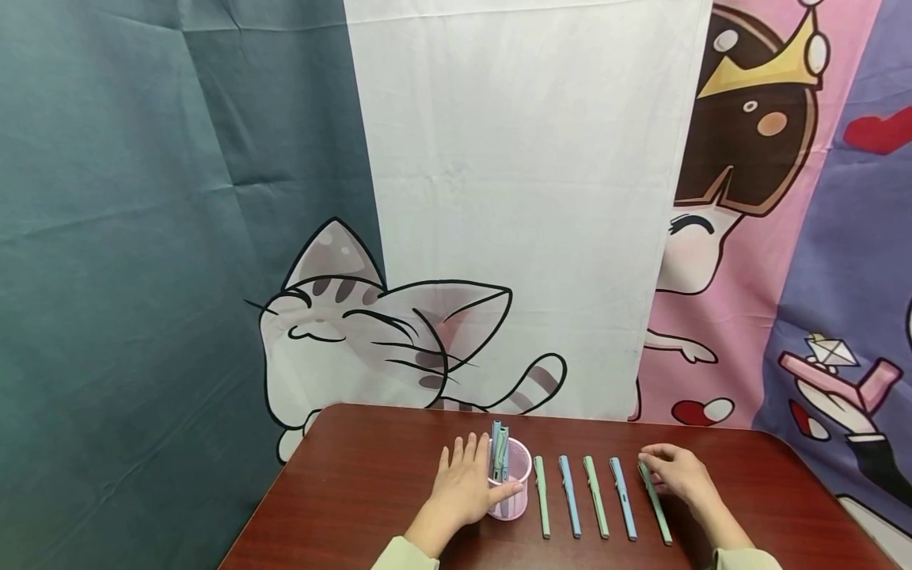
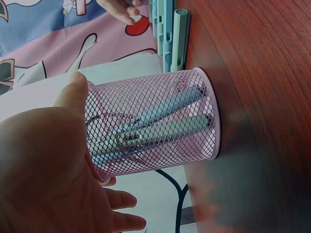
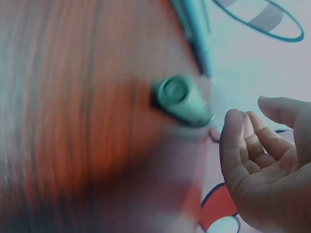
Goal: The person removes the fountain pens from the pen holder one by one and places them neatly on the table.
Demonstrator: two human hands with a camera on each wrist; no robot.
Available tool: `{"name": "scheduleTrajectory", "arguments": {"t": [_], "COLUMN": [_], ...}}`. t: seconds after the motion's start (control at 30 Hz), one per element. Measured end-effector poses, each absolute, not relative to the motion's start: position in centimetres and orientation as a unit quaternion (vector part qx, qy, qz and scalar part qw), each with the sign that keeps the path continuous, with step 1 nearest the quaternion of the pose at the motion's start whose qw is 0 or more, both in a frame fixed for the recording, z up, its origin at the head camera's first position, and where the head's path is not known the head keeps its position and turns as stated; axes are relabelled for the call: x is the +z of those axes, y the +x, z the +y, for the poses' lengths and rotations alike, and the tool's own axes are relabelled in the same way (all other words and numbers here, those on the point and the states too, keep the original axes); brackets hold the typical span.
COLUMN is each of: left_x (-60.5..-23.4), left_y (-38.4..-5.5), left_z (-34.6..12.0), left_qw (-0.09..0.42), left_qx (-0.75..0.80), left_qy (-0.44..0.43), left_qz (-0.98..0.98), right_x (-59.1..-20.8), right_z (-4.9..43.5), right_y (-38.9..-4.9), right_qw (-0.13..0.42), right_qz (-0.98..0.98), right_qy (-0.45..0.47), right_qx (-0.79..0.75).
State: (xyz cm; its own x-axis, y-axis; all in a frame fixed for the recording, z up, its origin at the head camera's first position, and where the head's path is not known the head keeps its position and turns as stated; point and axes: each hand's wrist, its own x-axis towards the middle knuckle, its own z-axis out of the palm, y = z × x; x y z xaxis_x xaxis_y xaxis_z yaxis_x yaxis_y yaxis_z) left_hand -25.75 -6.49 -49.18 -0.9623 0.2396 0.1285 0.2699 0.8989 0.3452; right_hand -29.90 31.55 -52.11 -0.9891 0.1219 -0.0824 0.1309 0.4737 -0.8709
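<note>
A pink mesh pen cup point(image 1: 520, 500) stands on the table with a few blue and green pens point(image 2: 160, 128) leaning inside it. My left hand point(image 1: 465, 484) is at the cup's left side, fingers straight and spread, the thumb reaching across its near side by the rim. Right of the cup, several light green and blue pens lie in a spaced row. At the row's right end is a green pen point(image 1: 657, 507). My right hand point(image 1: 680, 473) is over that pen's far end, fingers bent; in the right wrist view the thumb stands apart from the fingers, with nothing between them.
The brown wooden table point(image 1: 370, 483) has a back edge close to a cartoon-printed cloth point(image 1: 513, 198). Nearest the cup in the row lies another green pen point(image 1: 542, 499), then a blue pen point(image 1: 571, 499).
</note>
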Motion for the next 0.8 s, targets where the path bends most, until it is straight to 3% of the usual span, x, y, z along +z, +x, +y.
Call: {"name": "scheduleTrajectory", "arguments": {"t": [0.8], "left_x": [-49.0], "left_y": [-25.8], "left_z": [-6.5], "left_qw": [0.043], "left_qx": [-0.186], "left_qy": [-0.13], "left_qz": [-0.973], "right_x": [-48.4], "right_z": [25.1], "right_y": [-28.2], "right_qw": [-0.018], "right_qz": [0.848], "right_qy": [-0.005], "right_qx": [-0.529]}}
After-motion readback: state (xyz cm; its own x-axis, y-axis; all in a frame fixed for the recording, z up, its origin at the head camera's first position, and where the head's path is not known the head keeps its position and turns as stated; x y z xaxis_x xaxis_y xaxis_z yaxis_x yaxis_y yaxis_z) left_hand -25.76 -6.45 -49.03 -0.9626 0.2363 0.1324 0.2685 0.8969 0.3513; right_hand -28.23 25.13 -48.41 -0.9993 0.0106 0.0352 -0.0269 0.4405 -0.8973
